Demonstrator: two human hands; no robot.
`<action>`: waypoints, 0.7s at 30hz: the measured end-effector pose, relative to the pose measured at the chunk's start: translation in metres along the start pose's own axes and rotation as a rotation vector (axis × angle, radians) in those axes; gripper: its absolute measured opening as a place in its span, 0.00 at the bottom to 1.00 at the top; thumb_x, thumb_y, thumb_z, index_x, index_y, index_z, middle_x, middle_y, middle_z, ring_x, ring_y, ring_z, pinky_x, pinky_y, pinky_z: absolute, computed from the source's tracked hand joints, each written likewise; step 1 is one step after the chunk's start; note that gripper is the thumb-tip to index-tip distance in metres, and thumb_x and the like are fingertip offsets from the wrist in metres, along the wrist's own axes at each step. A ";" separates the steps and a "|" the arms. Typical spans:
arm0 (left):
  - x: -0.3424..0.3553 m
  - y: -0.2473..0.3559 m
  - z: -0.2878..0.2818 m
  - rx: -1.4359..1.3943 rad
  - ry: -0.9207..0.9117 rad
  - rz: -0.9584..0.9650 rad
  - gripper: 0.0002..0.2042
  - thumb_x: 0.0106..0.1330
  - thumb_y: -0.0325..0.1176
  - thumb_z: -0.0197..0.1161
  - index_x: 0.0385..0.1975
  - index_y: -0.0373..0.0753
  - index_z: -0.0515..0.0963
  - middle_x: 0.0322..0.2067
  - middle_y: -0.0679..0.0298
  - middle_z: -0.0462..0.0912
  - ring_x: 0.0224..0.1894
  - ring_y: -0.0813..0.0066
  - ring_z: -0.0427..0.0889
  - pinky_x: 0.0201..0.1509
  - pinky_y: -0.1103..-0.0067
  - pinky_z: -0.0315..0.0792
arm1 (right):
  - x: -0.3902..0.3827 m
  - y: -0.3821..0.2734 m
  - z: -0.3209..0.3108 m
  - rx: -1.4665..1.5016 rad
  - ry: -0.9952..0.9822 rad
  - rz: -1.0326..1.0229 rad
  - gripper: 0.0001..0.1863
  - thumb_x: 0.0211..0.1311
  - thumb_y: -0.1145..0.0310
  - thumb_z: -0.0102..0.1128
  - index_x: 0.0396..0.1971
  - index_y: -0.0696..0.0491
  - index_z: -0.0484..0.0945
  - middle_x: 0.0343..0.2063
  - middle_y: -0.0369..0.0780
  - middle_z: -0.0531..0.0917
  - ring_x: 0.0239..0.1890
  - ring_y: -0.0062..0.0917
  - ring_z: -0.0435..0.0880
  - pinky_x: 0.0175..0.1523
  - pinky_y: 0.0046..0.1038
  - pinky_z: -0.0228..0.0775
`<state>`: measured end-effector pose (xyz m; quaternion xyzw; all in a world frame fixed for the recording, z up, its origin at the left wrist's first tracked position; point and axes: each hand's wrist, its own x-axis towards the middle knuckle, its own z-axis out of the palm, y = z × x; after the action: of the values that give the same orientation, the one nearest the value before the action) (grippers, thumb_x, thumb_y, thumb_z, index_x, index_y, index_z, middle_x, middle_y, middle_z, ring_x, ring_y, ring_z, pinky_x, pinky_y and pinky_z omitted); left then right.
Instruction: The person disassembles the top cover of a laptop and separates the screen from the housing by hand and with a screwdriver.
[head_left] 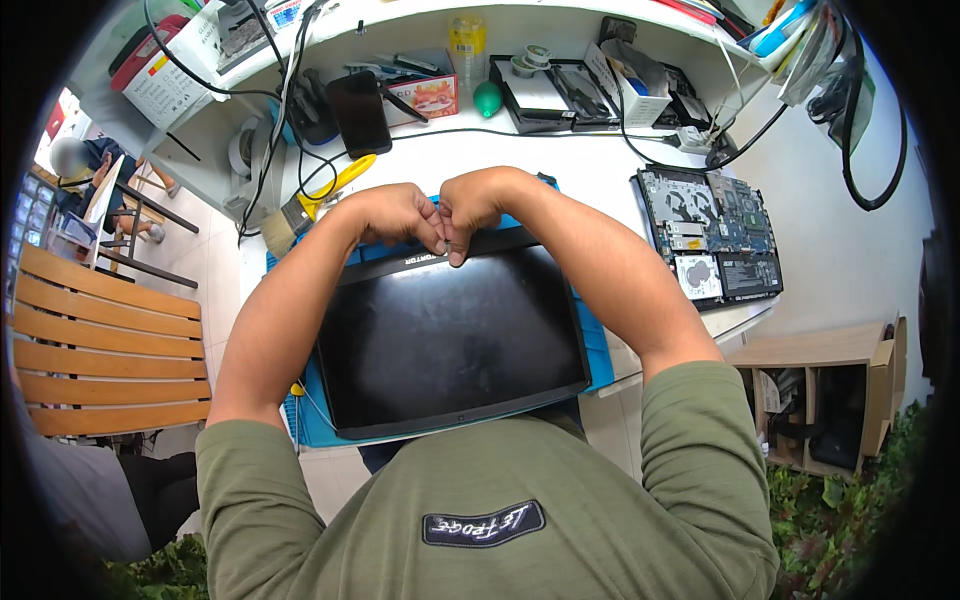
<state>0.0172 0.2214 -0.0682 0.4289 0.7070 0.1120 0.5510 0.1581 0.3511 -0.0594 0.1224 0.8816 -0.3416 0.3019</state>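
A black laptop screen panel (455, 335) lies face up on a blue work mat (598, 350), its dark bezel (500, 243) running along the far edge. My left hand (398, 216) and my right hand (478, 208) meet side by side at the middle of that far edge. Both have curled fingers, with thumbs and fingertips pinching the bezel. The knuckles hide what lies under the fingertips. Pale lettering shows on the bezel just left of my thumbs.
An opened laptop base (712, 235) with bare boards sits at the right. Left of my hands lie a brush (284, 228) and a yellow-handled tool (350, 173). A phone (360, 115) leans at the back; cables hang at both sides. Someone sits far left beyond a wooden bench (110, 345).
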 end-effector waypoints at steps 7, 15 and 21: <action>-0.003 0.000 0.000 -0.031 -0.048 0.065 0.09 0.57 0.35 0.82 0.34 0.46 0.89 0.27 0.78 0.83 0.25 0.85 0.69 0.25 0.80 0.56 | 0.000 0.003 0.001 -0.001 0.000 -0.008 0.21 0.39 0.58 0.92 0.30 0.49 0.88 0.24 0.33 0.85 0.27 0.24 0.78 0.29 0.31 0.65; 0.003 -0.006 -0.005 -0.009 -0.070 0.042 0.09 0.57 0.37 0.82 0.34 0.46 0.89 0.27 0.78 0.83 0.25 0.86 0.69 0.26 0.81 0.56 | -0.007 -0.002 0.001 -0.022 0.024 0.003 0.21 0.40 0.57 0.92 0.30 0.50 0.88 0.25 0.33 0.86 0.28 0.24 0.79 0.29 0.32 0.67; -0.014 0.004 -0.005 0.097 -0.012 0.104 0.12 0.56 0.37 0.82 0.38 0.44 0.90 0.27 0.78 0.83 0.27 0.86 0.72 0.29 0.81 0.63 | -0.009 0.001 0.001 -0.043 0.036 -0.076 0.21 0.42 0.57 0.90 0.32 0.51 0.88 0.27 0.35 0.88 0.32 0.26 0.83 0.35 0.31 0.72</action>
<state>0.0149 0.2147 -0.0544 0.4919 0.6849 0.1037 0.5274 0.1659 0.3512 -0.0548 0.0886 0.8980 -0.3313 0.2755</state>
